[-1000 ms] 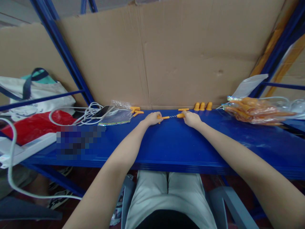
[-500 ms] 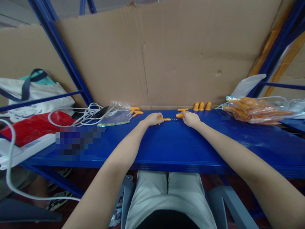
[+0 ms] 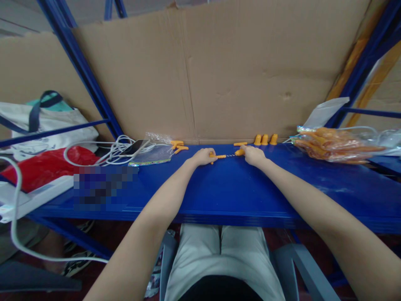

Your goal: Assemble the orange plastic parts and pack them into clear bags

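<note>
My left hand [image 3: 203, 156] is closed round one end of a small orange plastic piece [image 3: 219, 156] on the blue shelf [image 3: 225, 188]. My right hand [image 3: 253, 154] is closed on a second orange piece [image 3: 239, 152]. A thin metal spring or chain [image 3: 230, 155] runs between the two pieces. Both hands rest on the shelf near the cardboard back wall [image 3: 219, 75]. A flat orange T-shaped piece [image 3: 239, 144] lies just behind my right hand.
Three orange caps [image 3: 265, 139] stand by the wall. More orange pieces [image 3: 178, 145] lie left, beside a plastic packet [image 3: 153, 154], a phone [image 3: 134, 147] and white cables [image 3: 109, 152]. A bag of orange parts [image 3: 335, 144] sits right. Red bag [image 3: 46, 165] and tote [image 3: 40, 121] at left.
My hands have stayed almost in place. The orange pieces shifted slightly between my fingers, and the right-hand piece now sits a little nearer the wall.
</note>
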